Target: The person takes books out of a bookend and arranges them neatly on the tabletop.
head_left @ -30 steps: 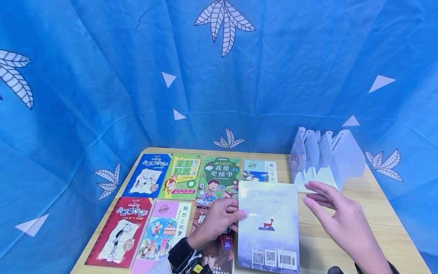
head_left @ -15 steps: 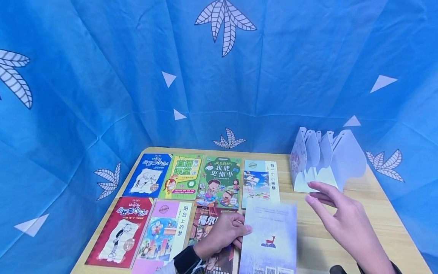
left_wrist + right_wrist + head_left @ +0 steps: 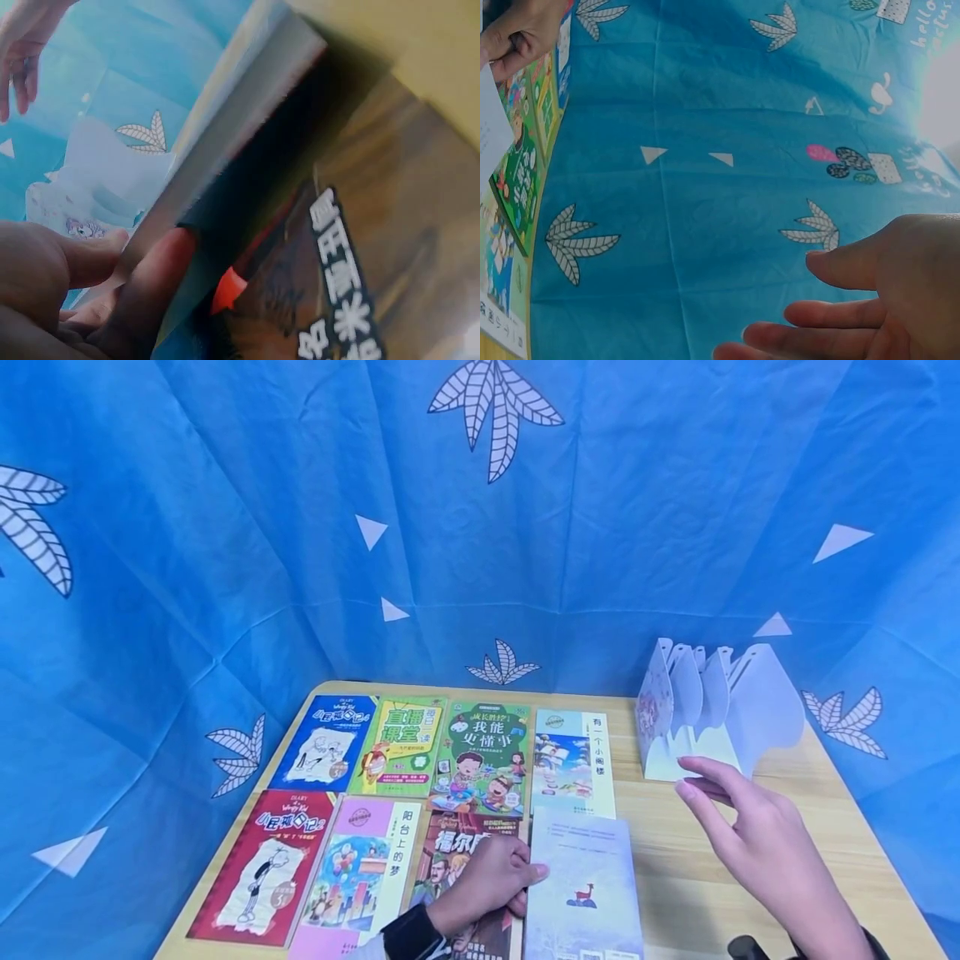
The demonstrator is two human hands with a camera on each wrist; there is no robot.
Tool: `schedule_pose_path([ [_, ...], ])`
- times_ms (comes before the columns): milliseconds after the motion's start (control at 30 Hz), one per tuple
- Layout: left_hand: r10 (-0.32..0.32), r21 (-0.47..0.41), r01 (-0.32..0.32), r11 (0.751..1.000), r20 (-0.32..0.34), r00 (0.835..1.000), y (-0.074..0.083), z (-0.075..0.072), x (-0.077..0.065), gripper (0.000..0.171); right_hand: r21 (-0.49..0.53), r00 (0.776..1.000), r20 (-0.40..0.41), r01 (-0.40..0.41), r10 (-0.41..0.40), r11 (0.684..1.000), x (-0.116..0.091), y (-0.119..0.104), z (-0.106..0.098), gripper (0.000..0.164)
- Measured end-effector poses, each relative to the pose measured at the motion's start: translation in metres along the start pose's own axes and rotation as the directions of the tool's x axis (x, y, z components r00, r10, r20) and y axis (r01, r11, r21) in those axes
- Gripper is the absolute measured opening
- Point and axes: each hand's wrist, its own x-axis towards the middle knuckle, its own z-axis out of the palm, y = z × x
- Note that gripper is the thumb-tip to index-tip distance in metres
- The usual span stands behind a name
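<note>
A pale lavender book (image 3: 585, 885) with a small red deer on its cover is at the front of the table. My left hand (image 3: 498, 872) pinches its left edge, thumb on top and fingers beneath. In the left wrist view the page block of this book (image 3: 225, 127) is tilted above a brown comic-style book (image 3: 375, 195), between thumb and fingers. My right hand (image 3: 765, 843) hovers to the right of the lavender book, touching nothing, its fingers extended and slightly bent. The right wrist view shows the same hand (image 3: 870, 300) with its thumb apart from the fingers.
Several books lie in two rows on the wooden table (image 3: 810, 827), among them a red one (image 3: 262, 868), a blue one (image 3: 322, 743) and a green one (image 3: 480, 760). A white file rack (image 3: 690, 718) stands at the back right. Blue curtain (image 3: 450, 527) hangs behind.
My left hand has brought the lavender book down and toward me, uncovering the book with a light blue cover behind it. The right hand has barely moved.
</note>
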Motion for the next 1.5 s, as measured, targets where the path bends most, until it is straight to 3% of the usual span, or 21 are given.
schedule_pose_path([
  [200,-0.016,0.100,0.015,0.995,0.012,1.000,0.003,-0.003,-0.002,0.020,-0.017,1.000,0.022,-0.005,0.005,1.000,0.003,-0.001,-0.002,0.033],
  [433,-0.061,0.141,0.055,0.988,0.037,0.997,0.002,-0.002,-0.004,0.021,-0.013,1.000,0.025,0.007,-0.006,1.000,0.004,-0.001,0.001,0.033],
  [867,-0.041,0.251,0.046,0.967,-0.029,0.999,0.002,-0.002,0.003,0.027,-0.019,0.999,0.029,0.032,-0.031,0.999,0.004,-0.003,0.004,0.032],
  [1067,-0.031,0.310,0.046,0.950,-0.054,0.998,0.010,0.003,0.004,0.038,-0.025,0.999,0.043,0.022,-0.021,0.999,0.004,-0.002,0.005,0.032],
  [1233,-0.001,0.435,0.023,0.900,-0.050,0.999,0.017,0.008,0.004,0.048,-0.026,0.998,0.065,-0.003,0.005,1.000,0.003,-0.002,0.006,0.033],
  [1400,0.082,0.599,-0.057,0.799,-0.015,0.996,0.022,0.007,0.010,0.052,-0.029,0.996,0.088,-0.005,0.008,1.000,0.002,-0.002,0.009,0.033],
  [1500,0.120,0.644,-0.089,0.760,-0.005,0.993,0.023,0.005,0.013,0.053,-0.023,0.995,0.104,-0.005,0.008,1.000,0.001,-0.001,0.012,0.033],
])
